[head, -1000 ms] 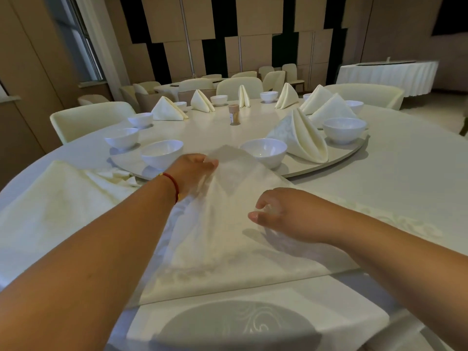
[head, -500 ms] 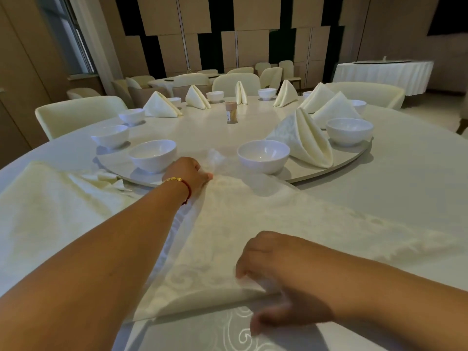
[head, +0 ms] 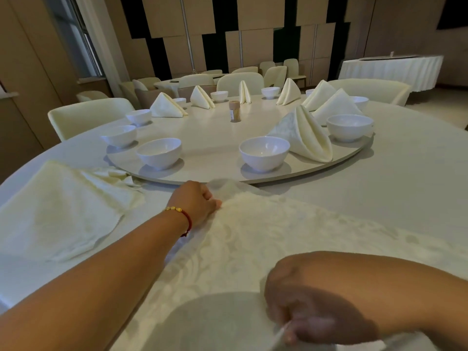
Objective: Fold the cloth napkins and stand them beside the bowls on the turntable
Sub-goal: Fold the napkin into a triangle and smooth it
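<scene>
**Fold in progress, corner slip risk**

Napkin (head: 266,239) is spread on the bench just short of the turntable (head: 217,173). Far corner is pinched by left hand (head: 195,203); near edge is gripped by right hand (head: 311,300). Uneven pull could skew the crease.

Dim, warm room — soft daylight comes from the window (head: 76,39) at left. Bowls cast faint shadows on the turntable (head: 207,138). The right hand (head: 316,305) is motion-blurred — straight lines bow toward the edges.
</scene>
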Available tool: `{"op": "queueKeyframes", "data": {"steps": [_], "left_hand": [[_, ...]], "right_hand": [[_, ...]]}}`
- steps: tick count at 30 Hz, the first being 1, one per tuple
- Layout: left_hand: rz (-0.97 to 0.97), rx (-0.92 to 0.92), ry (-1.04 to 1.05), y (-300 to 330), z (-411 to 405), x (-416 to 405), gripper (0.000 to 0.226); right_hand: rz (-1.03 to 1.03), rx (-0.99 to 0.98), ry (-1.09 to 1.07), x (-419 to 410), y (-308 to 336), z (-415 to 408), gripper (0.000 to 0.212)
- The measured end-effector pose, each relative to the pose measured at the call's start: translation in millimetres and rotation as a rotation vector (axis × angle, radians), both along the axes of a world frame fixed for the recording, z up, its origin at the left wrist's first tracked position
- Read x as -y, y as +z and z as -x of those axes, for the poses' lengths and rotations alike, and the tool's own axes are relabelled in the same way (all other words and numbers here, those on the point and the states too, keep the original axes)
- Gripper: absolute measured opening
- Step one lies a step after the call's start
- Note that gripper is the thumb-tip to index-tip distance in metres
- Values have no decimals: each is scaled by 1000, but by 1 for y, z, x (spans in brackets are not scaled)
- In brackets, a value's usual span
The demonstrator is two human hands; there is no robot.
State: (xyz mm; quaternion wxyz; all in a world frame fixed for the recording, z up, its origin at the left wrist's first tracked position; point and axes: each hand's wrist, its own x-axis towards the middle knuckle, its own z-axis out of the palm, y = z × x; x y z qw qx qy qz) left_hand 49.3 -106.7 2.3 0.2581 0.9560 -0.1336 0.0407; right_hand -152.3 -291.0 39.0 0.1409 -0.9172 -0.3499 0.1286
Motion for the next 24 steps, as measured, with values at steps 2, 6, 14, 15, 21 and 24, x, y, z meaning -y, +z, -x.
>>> {"op": "queueKeyframes", "data": {"steps": [2, 6, 14, 15, 21, 24], "left_hand": [[16, 3, 11, -4, 2, -1, 47], [107, 11, 49, -7, -1, 1, 38], [136, 75, 135, -12, -16, 3, 27], [126, 87, 151, -13, -17, 3, 27], [115, 94, 176, -15, -15, 4, 24], [219, 86, 153, -13, -13, 4, 16]], "right_hand": [[-9, -9, -93, -1, 0, 2, 38], [-18, 149, -192, 1, -4, 1, 41], [-21, 172, -248, 4, -12, -5, 29], [-22, 177, -254, 5, -13, -7, 31], [-37, 185, -364, 12, -6, -25, 34], [-61, 191, -438, 16, 1, -38, 32]]}}
